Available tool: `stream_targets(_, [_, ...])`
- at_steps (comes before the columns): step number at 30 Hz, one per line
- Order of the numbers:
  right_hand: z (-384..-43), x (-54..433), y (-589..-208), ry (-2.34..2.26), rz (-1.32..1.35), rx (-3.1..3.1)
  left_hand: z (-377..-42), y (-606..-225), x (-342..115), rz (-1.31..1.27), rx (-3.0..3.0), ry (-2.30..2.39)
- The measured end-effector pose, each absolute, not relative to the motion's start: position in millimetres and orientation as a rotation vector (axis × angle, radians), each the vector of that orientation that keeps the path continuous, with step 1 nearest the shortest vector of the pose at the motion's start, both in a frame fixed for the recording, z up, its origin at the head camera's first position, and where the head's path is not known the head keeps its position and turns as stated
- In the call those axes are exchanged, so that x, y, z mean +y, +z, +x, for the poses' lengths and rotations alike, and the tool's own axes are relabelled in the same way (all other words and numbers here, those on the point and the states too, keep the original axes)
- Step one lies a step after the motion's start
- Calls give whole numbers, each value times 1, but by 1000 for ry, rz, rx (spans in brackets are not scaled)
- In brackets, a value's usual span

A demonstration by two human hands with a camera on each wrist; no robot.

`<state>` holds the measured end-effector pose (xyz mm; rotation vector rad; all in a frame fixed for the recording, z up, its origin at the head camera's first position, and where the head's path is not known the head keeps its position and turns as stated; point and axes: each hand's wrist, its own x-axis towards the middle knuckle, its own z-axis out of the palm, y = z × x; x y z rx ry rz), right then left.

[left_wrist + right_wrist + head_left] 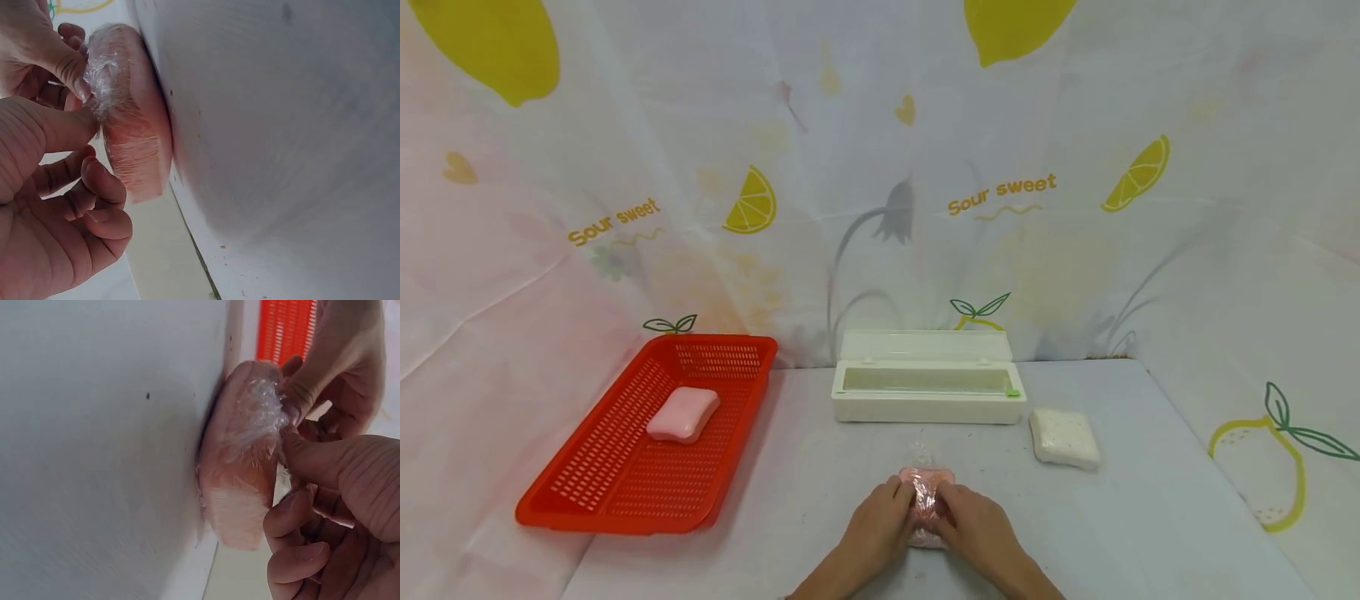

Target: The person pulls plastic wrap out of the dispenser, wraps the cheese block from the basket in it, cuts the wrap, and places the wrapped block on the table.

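A pink bar of soap point(927, 487) lies on the white table in front of me, covered in clear plastic wrap point(257, 415). From the left side my left hand point(880, 518) pinches the wrap, its thumb on the bunched film over the soap. My right hand point(981, 527) does the same from the right, and the two thumb tips nearly meet in both wrist views. Curled fingers of each hand sit beside the bar. Some loose film point(922, 452) sticks out past the soap's far end. The fingertips under the film are partly hidden.
Behind the soap stands a white cling film box point(928, 410), lid raised, with a green slider point(1012, 392). On the left, a red basket point(730, 492) holds another pink soap bar point(683, 414). A white bar point(1064, 437) lies right of the box. A printed cloth point(880, 275) hangs behind.
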<state>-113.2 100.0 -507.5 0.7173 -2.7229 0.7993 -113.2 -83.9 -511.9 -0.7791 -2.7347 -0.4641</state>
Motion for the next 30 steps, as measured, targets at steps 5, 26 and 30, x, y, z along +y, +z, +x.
stream_targets(5, [-117,99,-505,872,663,-2841,-116,-514,-80,-704,-2820,-463])
stream_targets(26, [-126,107,-496,1038,823,-2897,-119,-496,-67,-808,-2887,-412])
stream_targets(30, [-126,117,-487,1104,833,-2910,-113,-490,-58,-883,-2888,-465])
